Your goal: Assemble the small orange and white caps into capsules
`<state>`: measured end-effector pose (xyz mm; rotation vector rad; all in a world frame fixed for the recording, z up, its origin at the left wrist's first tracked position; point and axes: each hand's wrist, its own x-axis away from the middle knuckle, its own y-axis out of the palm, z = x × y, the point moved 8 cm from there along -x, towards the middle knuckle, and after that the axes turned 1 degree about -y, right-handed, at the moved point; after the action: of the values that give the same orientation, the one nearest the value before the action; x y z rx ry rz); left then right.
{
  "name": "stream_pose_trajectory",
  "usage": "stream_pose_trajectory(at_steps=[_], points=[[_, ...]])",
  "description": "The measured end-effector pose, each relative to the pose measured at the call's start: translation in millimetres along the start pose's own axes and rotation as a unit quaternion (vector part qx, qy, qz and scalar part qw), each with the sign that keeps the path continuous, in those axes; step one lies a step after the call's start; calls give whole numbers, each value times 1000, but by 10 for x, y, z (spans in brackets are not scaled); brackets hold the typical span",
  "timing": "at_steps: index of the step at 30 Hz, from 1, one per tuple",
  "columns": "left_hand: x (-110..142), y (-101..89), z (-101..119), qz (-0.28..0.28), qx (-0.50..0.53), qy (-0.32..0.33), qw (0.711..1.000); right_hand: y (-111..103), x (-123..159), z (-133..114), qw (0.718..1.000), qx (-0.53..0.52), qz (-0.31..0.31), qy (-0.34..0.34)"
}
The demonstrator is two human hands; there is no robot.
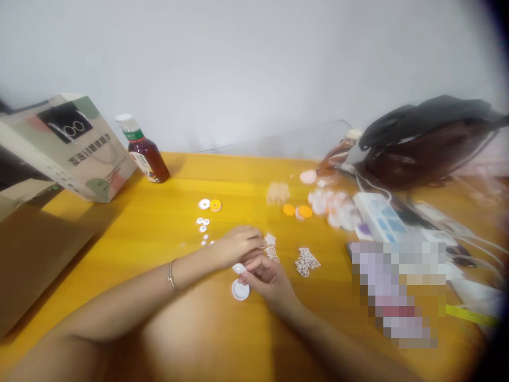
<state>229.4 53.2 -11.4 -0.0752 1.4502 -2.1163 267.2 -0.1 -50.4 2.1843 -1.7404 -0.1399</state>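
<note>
My right hand (274,281) is closed, pinching a small white piece (239,269) between thumb and forefinger. Just below it a round white disc with a raised rim (240,290) lies on the table. My left hand (243,245) reaches across above the right one, fingers bent and held together; whatever is in them is hidden. Beside its fingertips lie white lacy cut-outs (271,247), partly covered by the hand. More lacy cut-outs (306,261) lie farther right. Left of my left hand are several small white discs (203,228).
A white ring and an orange ring (215,205) lie farther back. To the right are orange discs (304,211), a pile of pale pieces (338,208), a power strip (379,217) with cables and a dark bag (425,143). A bottle (153,162) and paper bag (95,159) stand left.
</note>
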Motion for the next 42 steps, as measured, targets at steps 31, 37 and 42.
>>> stream_pose_trajectory(at_steps=[31,37,42], points=[[690,-183,-293,177,465,-286,819,-169,-41,-9,991,-41,122,34],[668,-153,-166,157,446,-252,844,-154,-35,-43,993,-26,115,21],[658,-232,-155,189,379,-244,872,-148,-39,-55,993,-28,115,16]])
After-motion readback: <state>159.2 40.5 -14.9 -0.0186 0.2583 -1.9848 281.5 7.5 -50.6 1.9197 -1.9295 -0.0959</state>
